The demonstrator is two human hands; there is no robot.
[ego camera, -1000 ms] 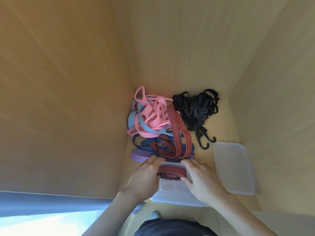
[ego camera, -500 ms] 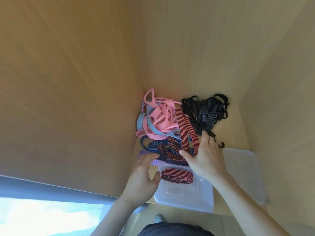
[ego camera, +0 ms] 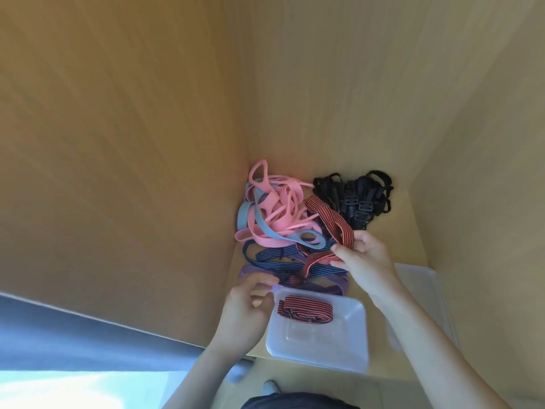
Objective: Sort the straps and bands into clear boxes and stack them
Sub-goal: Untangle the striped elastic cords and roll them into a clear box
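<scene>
Red-striped strap pinched in right fingers; left fingers curled, grip unclear.

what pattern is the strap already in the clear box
The strap is red with dark lengthwise stripes; head view.

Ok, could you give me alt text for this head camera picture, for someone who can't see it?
A person's right hand pinches a red-striped strap from a tangle of pink bands and black straps on a wooden shelf. A second striped strap lies folded in a clear box beside the left hand.
</scene>
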